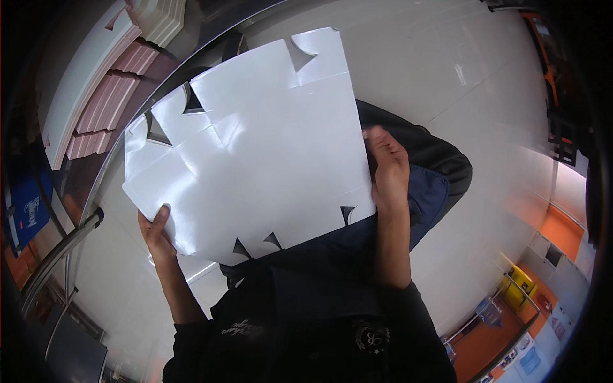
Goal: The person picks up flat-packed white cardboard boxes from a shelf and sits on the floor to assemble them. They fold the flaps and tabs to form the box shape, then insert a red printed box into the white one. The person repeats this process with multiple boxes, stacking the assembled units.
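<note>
A glossy white flat cardboard box blank (274, 147), with crease lines and curved cut-outs along its far and near edges, is tilted above my lap. My left hand (155, 233) grips its lower left corner, the thumb on top and the other fingers hidden underneath. At the right edge, my right hand (391, 166) is upright beside the cardboard, its fingers extended and slightly blurred. That palm is against or very close to the edge; exact contact is unclear. Whether more sheets lie under the top one cannot be seen.
Stacks of pinkish-white cut cardboard (105, 96) lie on a dark metal-edged table (185, 48) at the far left. A metal rail (70, 236) curves below it. Pale tiled floor (504, 147) surrounds my legs. Orange shelving (491, 338) with several items stands at the lower right.
</note>
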The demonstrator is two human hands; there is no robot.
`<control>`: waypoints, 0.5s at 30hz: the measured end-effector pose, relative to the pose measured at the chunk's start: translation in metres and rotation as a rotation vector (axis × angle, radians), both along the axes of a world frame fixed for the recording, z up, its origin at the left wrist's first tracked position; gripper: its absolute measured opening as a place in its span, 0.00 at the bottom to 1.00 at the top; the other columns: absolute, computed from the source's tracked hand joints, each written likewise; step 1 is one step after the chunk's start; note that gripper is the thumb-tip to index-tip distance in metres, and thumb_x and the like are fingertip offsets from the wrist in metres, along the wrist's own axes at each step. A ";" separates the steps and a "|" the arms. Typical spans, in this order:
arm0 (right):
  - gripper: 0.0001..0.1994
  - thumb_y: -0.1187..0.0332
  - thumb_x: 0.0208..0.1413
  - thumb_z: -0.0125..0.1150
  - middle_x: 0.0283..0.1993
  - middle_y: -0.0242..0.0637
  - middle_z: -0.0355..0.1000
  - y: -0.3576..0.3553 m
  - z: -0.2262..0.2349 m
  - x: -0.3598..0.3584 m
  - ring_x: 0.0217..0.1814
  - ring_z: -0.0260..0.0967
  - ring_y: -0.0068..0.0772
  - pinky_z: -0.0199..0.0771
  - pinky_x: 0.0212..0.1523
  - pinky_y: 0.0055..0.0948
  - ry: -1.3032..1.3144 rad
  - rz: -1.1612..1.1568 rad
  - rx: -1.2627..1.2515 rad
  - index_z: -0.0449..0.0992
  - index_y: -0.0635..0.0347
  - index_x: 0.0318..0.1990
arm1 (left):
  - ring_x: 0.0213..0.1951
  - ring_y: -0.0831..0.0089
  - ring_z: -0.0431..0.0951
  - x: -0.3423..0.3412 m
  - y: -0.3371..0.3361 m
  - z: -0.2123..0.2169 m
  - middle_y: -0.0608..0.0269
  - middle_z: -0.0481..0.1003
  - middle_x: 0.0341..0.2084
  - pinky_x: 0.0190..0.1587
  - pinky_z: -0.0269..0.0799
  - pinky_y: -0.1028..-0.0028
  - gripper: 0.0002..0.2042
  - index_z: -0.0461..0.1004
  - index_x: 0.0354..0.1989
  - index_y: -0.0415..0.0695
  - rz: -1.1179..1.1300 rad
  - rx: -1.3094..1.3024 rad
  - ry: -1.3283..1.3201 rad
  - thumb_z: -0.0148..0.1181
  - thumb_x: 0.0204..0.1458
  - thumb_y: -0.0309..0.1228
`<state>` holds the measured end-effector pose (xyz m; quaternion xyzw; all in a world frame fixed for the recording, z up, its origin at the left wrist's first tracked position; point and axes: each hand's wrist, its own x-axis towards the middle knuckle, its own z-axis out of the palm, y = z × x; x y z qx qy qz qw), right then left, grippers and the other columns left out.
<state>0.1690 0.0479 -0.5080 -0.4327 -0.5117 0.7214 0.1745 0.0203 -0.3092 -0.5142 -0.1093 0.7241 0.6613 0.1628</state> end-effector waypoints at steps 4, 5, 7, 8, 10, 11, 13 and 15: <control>0.10 0.65 0.52 0.65 0.35 0.31 0.74 -0.007 0.009 0.002 0.35 0.67 0.21 0.67 0.37 0.21 -0.130 0.029 0.185 0.77 0.62 0.37 | 0.47 0.60 0.72 0.000 -0.004 0.000 0.49 0.71 0.45 0.54 0.64 0.67 0.34 0.59 0.58 0.33 0.013 0.050 0.011 0.63 0.41 0.31; 0.10 0.66 0.51 0.66 0.35 0.31 0.74 -0.010 0.012 0.001 0.36 0.68 0.22 0.67 0.38 0.21 -0.226 0.072 0.320 0.77 0.62 0.37 | 0.48 0.61 0.72 0.000 -0.006 -0.002 0.49 0.71 0.45 0.55 0.64 0.67 0.33 0.59 0.58 0.33 0.014 0.065 0.015 0.64 0.41 0.31; 0.10 0.68 0.47 0.70 0.33 0.33 0.75 -0.018 0.005 -0.005 0.36 0.69 0.22 0.68 0.41 0.22 -0.141 0.054 0.518 0.77 0.62 0.34 | 0.48 0.62 0.72 -0.001 -0.009 -0.009 0.50 0.71 0.46 0.55 0.63 0.67 0.33 0.60 0.57 0.33 -0.032 -0.075 0.041 0.66 0.42 0.33; 0.10 0.68 0.47 0.70 0.33 0.33 0.75 -0.020 0.009 -0.008 0.37 0.69 0.22 0.68 0.42 0.22 -0.157 0.042 0.542 0.77 0.63 0.34 | 0.49 0.62 0.72 -0.001 -0.009 -0.010 0.51 0.71 0.46 0.55 0.63 0.67 0.33 0.60 0.56 0.33 -0.055 -0.145 0.055 0.67 0.42 0.34; 0.09 0.70 0.48 0.69 0.33 0.32 0.75 -0.020 0.010 -0.010 0.36 0.68 0.20 0.67 0.41 0.20 -0.152 0.034 0.583 0.76 0.63 0.33 | 0.49 0.63 0.71 -0.001 -0.004 -0.007 0.51 0.71 0.46 0.55 0.63 0.66 0.34 0.61 0.56 0.32 -0.071 -0.114 0.084 0.69 0.42 0.36; 0.08 0.71 0.50 0.68 0.33 0.31 0.74 -0.019 0.010 -0.011 0.35 0.67 0.18 0.66 0.40 0.18 -0.130 0.039 0.599 0.76 0.64 0.33 | 0.49 0.64 0.71 -0.001 -0.002 -0.005 0.52 0.71 0.46 0.55 0.62 0.66 0.34 0.61 0.55 0.32 -0.079 -0.099 0.099 0.70 0.42 0.37; 0.07 0.71 0.51 0.67 0.33 0.31 0.74 -0.016 0.008 -0.011 0.34 0.67 0.18 0.66 0.39 0.18 -0.106 0.033 0.599 0.76 0.64 0.33 | 0.49 0.64 0.71 -0.002 -0.003 -0.008 0.51 0.72 0.46 0.55 0.62 0.67 0.35 0.61 0.55 0.32 -0.084 -0.083 0.116 0.71 0.42 0.38; 0.10 0.67 0.50 0.69 0.32 0.33 0.75 -0.012 0.000 -0.008 0.35 0.68 0.21 0.67 0.40 0.21 -0.102 0.012 0.564 0.77 0.64 0.32 | 0.49 0.64 0.71 -0.002 -0.003 -0.008 0.51 0.72 0.46 0.55 0.62 0.67 0.35 0.61 0.55 0.32 -0.087 -0.072 0.123 0.71 0.43 0.39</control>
